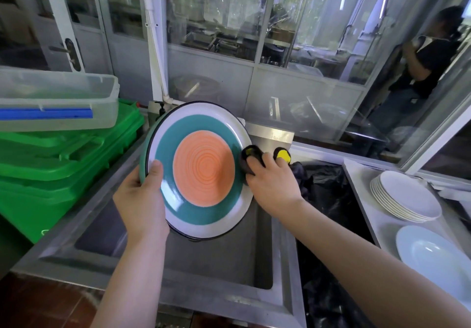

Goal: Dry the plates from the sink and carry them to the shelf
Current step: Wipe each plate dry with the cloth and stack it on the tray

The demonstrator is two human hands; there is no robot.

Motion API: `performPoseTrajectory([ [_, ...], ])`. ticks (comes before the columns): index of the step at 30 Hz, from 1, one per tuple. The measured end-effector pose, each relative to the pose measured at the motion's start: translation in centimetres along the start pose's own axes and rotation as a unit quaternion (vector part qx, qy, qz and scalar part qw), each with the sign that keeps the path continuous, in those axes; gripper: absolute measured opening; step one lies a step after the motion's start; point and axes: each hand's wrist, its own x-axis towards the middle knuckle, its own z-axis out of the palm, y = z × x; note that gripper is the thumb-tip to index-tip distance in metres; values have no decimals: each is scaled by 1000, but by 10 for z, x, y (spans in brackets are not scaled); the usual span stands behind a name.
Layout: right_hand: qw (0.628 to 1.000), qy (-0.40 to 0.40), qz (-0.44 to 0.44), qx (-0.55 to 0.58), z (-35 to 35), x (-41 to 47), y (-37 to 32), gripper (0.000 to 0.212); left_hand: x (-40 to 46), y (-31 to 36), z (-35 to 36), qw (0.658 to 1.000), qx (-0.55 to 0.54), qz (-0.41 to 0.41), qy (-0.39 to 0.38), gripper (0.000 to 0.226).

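1. Two hands are working over the sink (224, 274): the left hand (141, 197) is gripping the plate (201, 168) at its left rim, thumb lying across the face, fingers hidden behind
2. That plate is standing tilted above the basin, face towards the person, with an orange centre, a teal ring and a white border
3. Right hand (274, 183) is curling round a dark scrubber (251, 158) with yellow patches, pressing it against the plate's right edge
4. White plates (405, 197) are sitting stacked on the counter (362, 187) to the right, with a pale bowl (438, 256) lying just in front of them
5. Green crates (63, 159) are standing left of the sink, carrying a clear tub (56, 98)
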Motion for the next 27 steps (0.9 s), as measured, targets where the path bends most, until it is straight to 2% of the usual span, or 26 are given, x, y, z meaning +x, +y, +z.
performPoseTrajectory([
  [3, 996, -32, -50, 68, -2, -10, -19, 25, 2, -3, 2, 1000, 0, 13, 2, 35],
  [5, 983, -51, -59, 164, -6, -19, -35, 25, 2, -6, 4, 1000, 6, 24, 9, 32],
  [8, 920, -101, -52, 375, -12, -25, -53, 43, 3, -7, 6, 999, -1, 35, 18, 24],
  [10, 892, -94, -35, 440, -10, -22, -52, 48, 4, -8, 6, 999, -13, 34, 25, 18],
  [12, 882, -99, -4, 462, -5, -17, -44, 48, 5, -7, 7, 999, -18, 35, 29, 14],
  [16, 933, -92, 53, 344, 3, -8, -21, 47, 6, -3, 7, 998, -31, 40, 27, 7],
  [19, 947, -64, 4, 314, 0, -10, -19, 43, 5, -3, 8, 998, -41, 43, 32, 7],
  [22, 924, -3, -77, 373, -18, -18, -39, 39, 3, -7, 14, 998, -21, 42, 28, 13],
  [24, 896, 69, -87, 429, -31, -16, -53, 38, 2, -11, 19, 999, -8, 32, 32, 16],
  [27, 875, 129, -78, 461, -49, 1, -57, 40, -1, -15, 23, 997, -62, -30, 31, 13],
])
